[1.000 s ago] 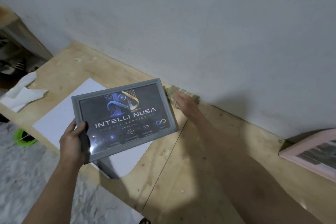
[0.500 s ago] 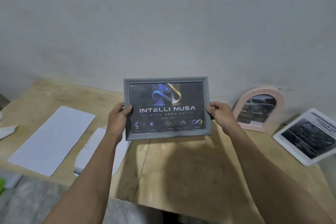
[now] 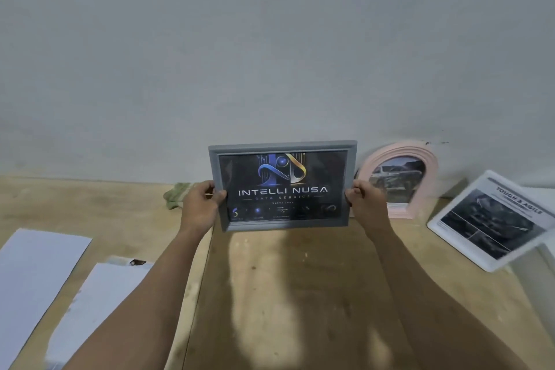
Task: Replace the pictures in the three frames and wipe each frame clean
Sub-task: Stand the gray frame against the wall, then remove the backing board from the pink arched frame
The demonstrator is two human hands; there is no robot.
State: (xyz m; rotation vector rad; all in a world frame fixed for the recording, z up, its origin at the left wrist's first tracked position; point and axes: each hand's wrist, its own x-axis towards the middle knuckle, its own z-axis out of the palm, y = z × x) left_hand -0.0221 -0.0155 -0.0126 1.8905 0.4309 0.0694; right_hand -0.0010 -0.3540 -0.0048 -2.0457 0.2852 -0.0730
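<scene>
I hold a grey rectangular frame [image 3: 283, 149] upright near the wall, with a dark "INTELLI NUSA" picture in it. My left hand [image 3: 199, 204] grips its left edge and my right hand [image 3: 365, 203] grips its right edge. A pink arched frame [image 3: 399, 153] with a car photo leans on the wall just right of it. A white frame [image 3: 492, 219] with a black-and-white car print leans tilted at the far right. A green cloth [image 3: 177, 194] lies bunched by the wall behind my left hand.
The wooden table [image 3: 285, 279] runs along a plain grey wall. Two white sheets lie at the front left: one large sheet [image 3: 33, 273] and one [image 3: 96, 300] with a torn edge. A white block stands under the white frame at the right edge.
My right hand left the green cloth and took the frame's right edge. The grey frame went from lying tilted in my left hand to upright, and moved farther toward the wall.
</scene>
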